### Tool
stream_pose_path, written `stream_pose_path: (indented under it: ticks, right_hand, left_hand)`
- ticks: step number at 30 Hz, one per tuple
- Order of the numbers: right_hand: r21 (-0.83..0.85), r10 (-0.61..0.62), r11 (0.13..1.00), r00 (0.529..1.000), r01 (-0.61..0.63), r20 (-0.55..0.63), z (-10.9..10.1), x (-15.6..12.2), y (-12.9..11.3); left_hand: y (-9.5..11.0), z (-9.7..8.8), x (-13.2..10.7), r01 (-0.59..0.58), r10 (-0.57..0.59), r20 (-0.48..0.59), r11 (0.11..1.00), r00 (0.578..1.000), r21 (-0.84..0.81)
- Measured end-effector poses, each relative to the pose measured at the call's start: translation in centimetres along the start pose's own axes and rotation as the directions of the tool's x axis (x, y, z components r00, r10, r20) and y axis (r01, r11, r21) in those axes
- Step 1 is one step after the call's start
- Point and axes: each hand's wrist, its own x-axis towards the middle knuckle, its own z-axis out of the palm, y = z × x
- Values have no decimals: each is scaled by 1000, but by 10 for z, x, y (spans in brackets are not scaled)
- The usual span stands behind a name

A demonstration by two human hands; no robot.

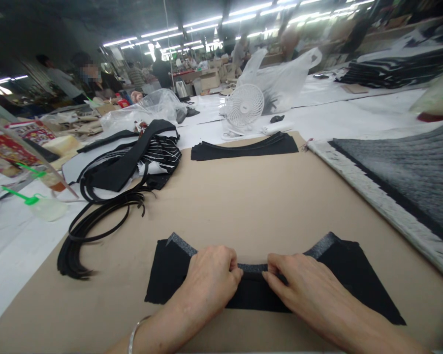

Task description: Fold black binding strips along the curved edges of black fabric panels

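Observation:
A black fabric panel (358, 280) with a curved top edge lies on brown paper (243, 196) near the table's front edge. A grey trim strip (249, 268) runs along that curve. My left hand (210, 280) is curled and pinches the strip and panel edge at the middle of the curve. My right hand (306, 290) pinches the same edge right beside it, fingertips almost touching the left hand's. A bracelet shows on my left wrist.
A stack of black curved panels (243, 146) lies at the far end of the paper. Black strips (92, 226) and striped fabric (158, 152) sit at left, grey knit fabric (406, 172) at right, a small white fan (243, 108) beyond. People work at far tables.

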Motion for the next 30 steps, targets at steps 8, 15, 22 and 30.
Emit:
stream_pose_path:
  ticks: [8, 15, 22, 30]
  right_hand:
    - [-7, 3, 1000, 999, -3, -35, 4, 1, 4]
    - [-17, 13, 1000, 1000, -14, -19, 3, 2, 4]
    - [-32, 15, 999, 1000, -15, -10, 3, 2, 2]
    - [-47, 10, 999, 1000, -11, -20, 6, 3, 3]
  left_hand:
    - [2, 5, 2, -6, 7, -23, 1000, 1000, 7]
    - [3, 6, 4, -5, 5, -22, 1000, 1000, 19]
    - [6, 5, 5, -7, 8, -17, 1000, 1000, 26]
    - [4, 7, 4, -13, 13, -23, 999, 1000, 36]
